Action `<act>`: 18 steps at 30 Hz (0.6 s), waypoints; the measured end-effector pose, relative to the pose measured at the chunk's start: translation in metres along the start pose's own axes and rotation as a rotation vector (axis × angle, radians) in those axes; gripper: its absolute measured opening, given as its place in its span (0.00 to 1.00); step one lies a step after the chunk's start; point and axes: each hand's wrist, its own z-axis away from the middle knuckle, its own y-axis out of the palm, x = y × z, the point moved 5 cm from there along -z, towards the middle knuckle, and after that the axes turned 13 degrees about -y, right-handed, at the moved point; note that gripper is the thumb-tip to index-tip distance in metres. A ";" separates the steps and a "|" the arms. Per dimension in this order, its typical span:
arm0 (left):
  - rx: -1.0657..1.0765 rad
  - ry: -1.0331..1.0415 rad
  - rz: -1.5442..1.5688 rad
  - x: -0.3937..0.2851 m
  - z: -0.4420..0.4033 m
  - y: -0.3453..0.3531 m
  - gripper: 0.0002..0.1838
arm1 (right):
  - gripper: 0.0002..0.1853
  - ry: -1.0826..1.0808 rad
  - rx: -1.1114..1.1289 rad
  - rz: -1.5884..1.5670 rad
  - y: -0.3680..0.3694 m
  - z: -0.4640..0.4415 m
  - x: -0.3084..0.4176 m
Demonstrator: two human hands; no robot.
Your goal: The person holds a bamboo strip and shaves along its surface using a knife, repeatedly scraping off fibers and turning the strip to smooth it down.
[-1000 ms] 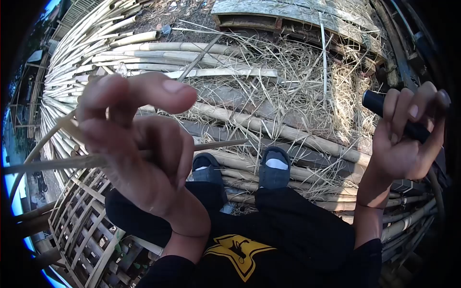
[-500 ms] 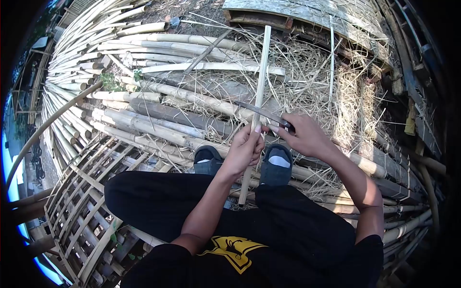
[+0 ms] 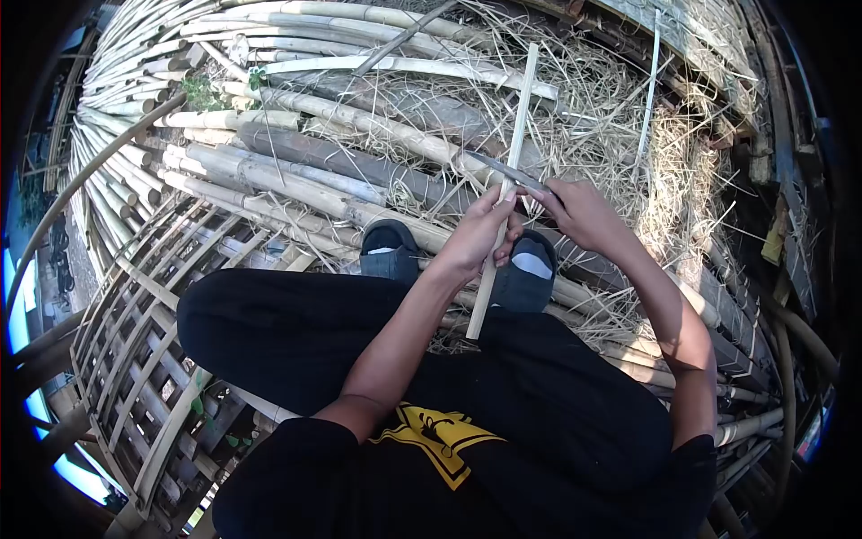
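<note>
My left hand (image 3: 480,232) is closed around a long pale bamboo strip (image 3: 519,121), which points away from me at a slight tilt to the right. The strip's near end shows below that hand, just above my knee. My right hand (image 3: 582,214) is wrapped round the handle of a knife, the handle mostly hidden by the fingers. The knife's blade (image 3: 494,165) lies across the strip, touching it just beyond my left thumb. Both hands are close together above my feet.
Under my feet, in dark sandals (image 3: 391,251), lie bamboo poles (image 3: 359,121) and loose shavings (image 3: 584,135). A woven bamboo lattice (image 3: 153,359) is at the left. More poles (image 3: 112,171) are stacked at the far left, and wooden boards (image 3: 700,36) stand at the upper right.
The view has tipped downward and shifted. Both hands, with the strip and knife, appear higher and farther right. The blade still crosses the strip near my left thumb.
</note>
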 end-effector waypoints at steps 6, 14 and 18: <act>0.062 -0.076 0.089 0.005 -0.002 -0.002 0.11 | 0.18 -0.029 0.045 0.063 -0.002 0.003 -0.005; 0.034 -0.066 -0.013 0.014 0.000 0.001 0.07 | 0.18 -0.245 -0.040 0.021 0.006 0.013 -0.001; -0.045 -0.084 -0.093 0.020 0.004 0.001 0.07 | 0.17 -0.144 0.108 0.085 0.009 0.013 -0.008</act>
